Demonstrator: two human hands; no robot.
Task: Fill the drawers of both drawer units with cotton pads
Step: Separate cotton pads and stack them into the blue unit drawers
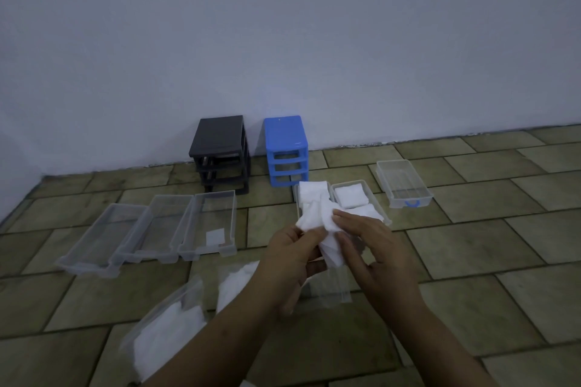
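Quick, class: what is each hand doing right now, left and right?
Left hand: fingers grip the bunch of cotton pads.
Right hand: fingers pinch the same bunch.

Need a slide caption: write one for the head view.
Both hands, left hand and right hand, hold cotton pads above clear drawers before the empty black and blue units.

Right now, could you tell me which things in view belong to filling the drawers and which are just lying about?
Belongs to the job:
black drawer unit
blue drawer unit
clear drawers, all pulled out on the floor
cotton pads, held by left hand and right hand
bags of pads

Just lying about:
nothing visible besides the tiled floor
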